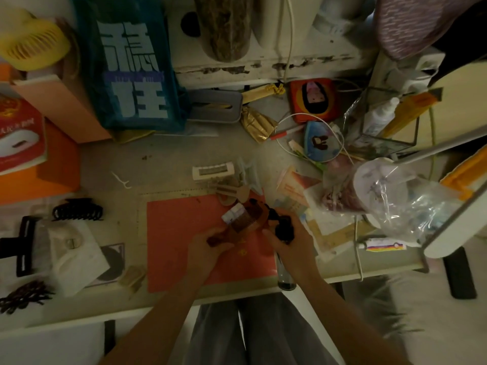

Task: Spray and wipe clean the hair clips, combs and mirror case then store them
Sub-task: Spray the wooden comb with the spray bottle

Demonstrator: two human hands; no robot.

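Observation:
My left hand (205, 250) grips a brown wooden comb (243, 219) by its handle, held above the red mat (174, 233). A clear spray bottle (284, 272) with a black pump head is gripped by my right hand (290, 246), its head close beside the comb. On the left of the desk lie a black claw clip (77, 209), a flat black clip (23, 245) and a dark brown clip (23, 296). A white cloth (76, 256) lies between them. More clips, tan and pale blue, lie just beyond the mat (232, 189).
A blue bag (131, 67), orange boxes (52, 167) and a yellow brush (31, 46) crowd the back left. Cables, pouches, papers and a plastic bag (395, 196) fill the right side. A grey tray (213, 106) stands at the back. The desk edge (237, 292) is near my lap.

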